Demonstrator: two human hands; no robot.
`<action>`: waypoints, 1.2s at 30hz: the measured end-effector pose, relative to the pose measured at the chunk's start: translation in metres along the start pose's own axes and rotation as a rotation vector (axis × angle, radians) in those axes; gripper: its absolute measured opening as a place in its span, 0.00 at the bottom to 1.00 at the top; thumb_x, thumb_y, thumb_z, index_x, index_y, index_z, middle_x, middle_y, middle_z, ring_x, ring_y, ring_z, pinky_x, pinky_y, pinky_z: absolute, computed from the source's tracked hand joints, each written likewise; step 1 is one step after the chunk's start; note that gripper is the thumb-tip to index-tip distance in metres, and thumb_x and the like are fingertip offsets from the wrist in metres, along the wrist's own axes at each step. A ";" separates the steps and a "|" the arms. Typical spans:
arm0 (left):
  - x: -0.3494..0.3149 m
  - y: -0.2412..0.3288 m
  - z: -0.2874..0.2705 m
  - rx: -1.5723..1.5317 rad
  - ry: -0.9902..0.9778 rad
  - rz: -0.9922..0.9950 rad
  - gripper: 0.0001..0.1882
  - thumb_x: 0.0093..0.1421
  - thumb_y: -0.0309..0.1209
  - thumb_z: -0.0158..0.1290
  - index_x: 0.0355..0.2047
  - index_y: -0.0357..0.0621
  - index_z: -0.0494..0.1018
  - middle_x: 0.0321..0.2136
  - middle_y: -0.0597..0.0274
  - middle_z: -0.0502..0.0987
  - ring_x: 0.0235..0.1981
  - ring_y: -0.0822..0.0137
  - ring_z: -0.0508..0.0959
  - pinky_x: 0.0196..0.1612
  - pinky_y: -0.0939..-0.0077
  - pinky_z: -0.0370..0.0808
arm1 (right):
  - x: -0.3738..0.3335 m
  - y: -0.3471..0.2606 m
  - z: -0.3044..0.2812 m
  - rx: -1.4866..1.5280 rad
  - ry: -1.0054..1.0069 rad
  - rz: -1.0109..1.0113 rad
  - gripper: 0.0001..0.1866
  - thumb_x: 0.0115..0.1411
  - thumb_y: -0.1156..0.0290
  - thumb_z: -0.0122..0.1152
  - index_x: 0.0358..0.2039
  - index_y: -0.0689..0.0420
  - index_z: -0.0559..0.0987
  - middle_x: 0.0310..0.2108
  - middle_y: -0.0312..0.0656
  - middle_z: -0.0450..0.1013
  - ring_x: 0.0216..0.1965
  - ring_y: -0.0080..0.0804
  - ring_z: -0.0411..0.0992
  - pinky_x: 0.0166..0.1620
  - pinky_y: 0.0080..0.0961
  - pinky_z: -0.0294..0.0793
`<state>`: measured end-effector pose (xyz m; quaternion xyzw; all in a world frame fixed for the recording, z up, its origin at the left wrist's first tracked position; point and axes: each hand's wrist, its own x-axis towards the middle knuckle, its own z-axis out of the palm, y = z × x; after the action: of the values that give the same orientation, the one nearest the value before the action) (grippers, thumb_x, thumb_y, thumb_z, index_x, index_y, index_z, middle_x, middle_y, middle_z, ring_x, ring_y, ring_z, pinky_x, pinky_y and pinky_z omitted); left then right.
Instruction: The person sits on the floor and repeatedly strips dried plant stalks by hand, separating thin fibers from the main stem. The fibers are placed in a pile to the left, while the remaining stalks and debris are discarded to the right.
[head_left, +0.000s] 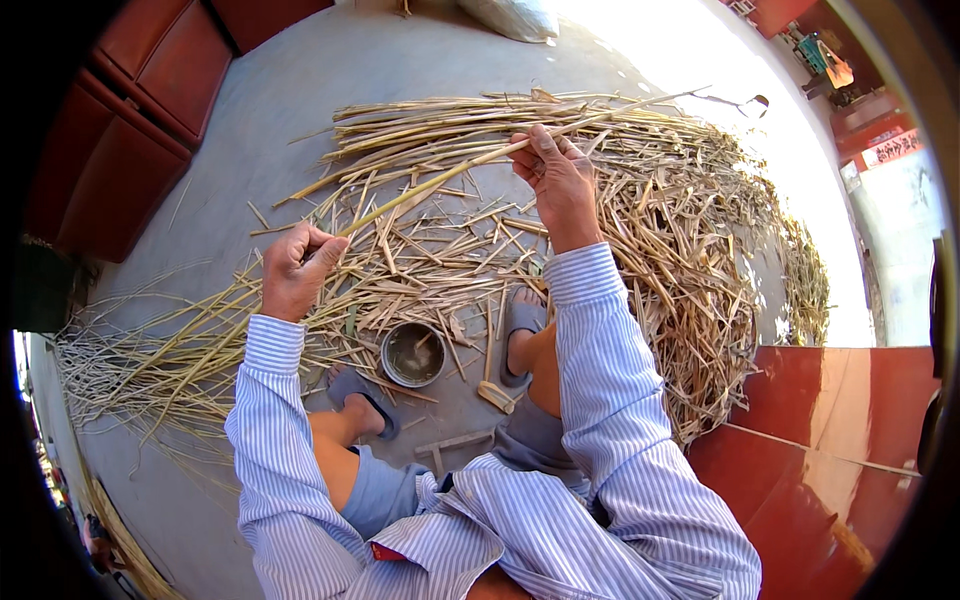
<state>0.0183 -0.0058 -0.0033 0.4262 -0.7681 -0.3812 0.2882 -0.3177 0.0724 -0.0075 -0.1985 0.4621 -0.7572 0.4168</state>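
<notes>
Spanning the space above a smooth grey floor, a thin, straw-yellow stalk is slanting from the left hand up to the right hand, and its far end is tapering beyond the right. The left fingers are curling closed around the near end; the right fingers are pinching it farther along, thumb against fingertips, with no visible gap. The stalk is looking light, fairly stiff and a little springy, likely dry enough to split if bent sharply; holding it at two well-parted points, with a light pinch, is seeming the safer way. Its surface is appearing smooth, perhaps slightly slippery. Beyond the hands, a bundle of similar long stalks is lying roughly side by side. To the right, a heap of leaves is spreading, papery, curled and brittle-looking. At lower left, slender stems are fanning into pale, wispy, tangled ends. Short, flat scraps are littering the middle, and near the feet a round bowl with a dull rim is standing, its murky contents being hard to make out.
</notes>
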 end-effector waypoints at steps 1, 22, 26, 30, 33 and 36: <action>-0.001 0.000 0.001 0.014 0.010 0.011 0.11 0.57 0.32 0.64 0.27 0.37 0.76 0.21 0.64 0.78 0.22 0.79 0.73 0.26 0.82 0.70 | 0.001 0.001 0.000 -0.016 0.023 0.003 0.12 0.62 0.61 0.64 0.36 0.57 0.79 0.30 0.38 0.80 0.29 0.22 0.78 0.34 0.17 0.77; 0.011 0.014 0.003 -0.090 0.044 0.067 0.11 0.61 0.32 0.61 0.27 0.36 0.76 0.19 0.68 0.74 0.21 0.80 0.69 0.25 0.83 0.66 | 0.011 0.010 -0.009 -0.322 0.168 -0.001 0.17 0.64 0.66 0.60 0.47 0.65 0.75 0.42 0.45 0.77 0.40 0.29 0.77 0.41 0.23 0.78; 0.000 0.007 0.010 -0.053 -0.126 -0.039 0.15 0.61 0.37 0.61 0.26 0.36 0.76 0.17 0.67 0.74 0.20 0.79 0.70 0.23 0.81 0.66 | 0.011 -0.014 -0.024 0.024 -0.054 0.106 0.20 0.66 0.71 0.56 0.55 0.64 0.68 0.54 0.49 0.71 0.48 0.30 0.74 0.45 0.25 0.77; -0.003 -0.003 0.011 -0.083 -0.161 -0.051 0.16 0.60 0.38 0.61 0.25 0.36 0.77 0.17 0.65 0.75 0.19 0.78 0.71 0.23 0.80 0.67 | 0.003 -0.012 -0.011 0.057 -0.251 0.068 0.14 0.67 0.69 0.56 0.51 0.59 0.73 0.48 0.44 0.77 0.44 0.26 0.76 0.43 0.20 0.76; -0.006 -0.002 0.012 -0.049 -0.105 -0.023 0.14 0.59 0.35 0.62 0.25 0.36 0.76 0.18 0.64 0.76 0.19 0.78 0.72 0.23 0.80 0.69 | 0.003 -0.005 -0.010 -0.131 -0.138 0.007 0.12 0.66 0.64 0.59 0.44 0.57 0.77 0.38 0.38 0.81 0.37 0.20 0.77 0.40 0.17 0.75; -0.009 0.001 0.012 0.025 -0.057 0.008 0.12 0.58 0.33 0.63 0.26 0.36 0.76 0.18 0.62 0.77 0.19 0.75 0.74 0.23 0.78 0.69 | 0.000 -0.007 -0.002 -0.175 -0.044 0.001 0.12 0.63 0.60 0.63 0.36 0.56 0.79 0.33 0.36 0.81 0.30 0.19 0.77 0.35 0.16 0.74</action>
<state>0.0130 0.0066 -0.0102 0.4155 -0.7825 -0.3825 0.2624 -0.3219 0.0753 -0.0026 -0.2506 0.5173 -0.7092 0.4083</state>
